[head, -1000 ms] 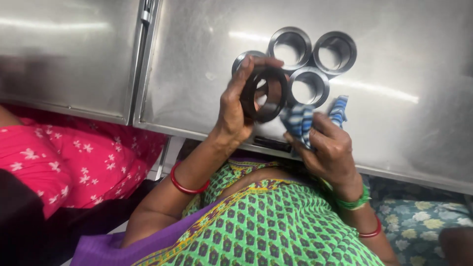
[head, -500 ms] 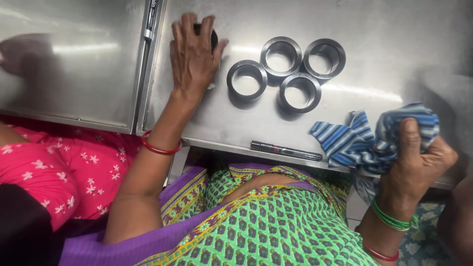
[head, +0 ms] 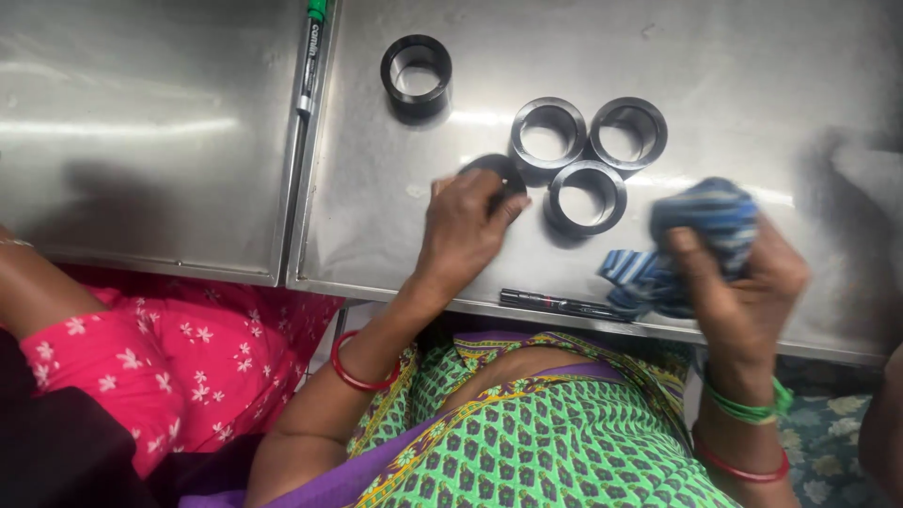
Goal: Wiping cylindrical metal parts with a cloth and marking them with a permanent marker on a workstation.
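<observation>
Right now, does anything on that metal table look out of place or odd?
Only mildly. One dark ring stands alone near the green-capped pen, apart from the three rings clustered together. The left hand covers part of another ring; the right hand grips a blue striped cloth. Nothing looks spilled or damaged.

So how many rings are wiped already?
One ring sits apart, perhaps finished. The left hand is taking another ring while the right hand holds the blue cloth. Three clustered rings remain untouched.
</observation>
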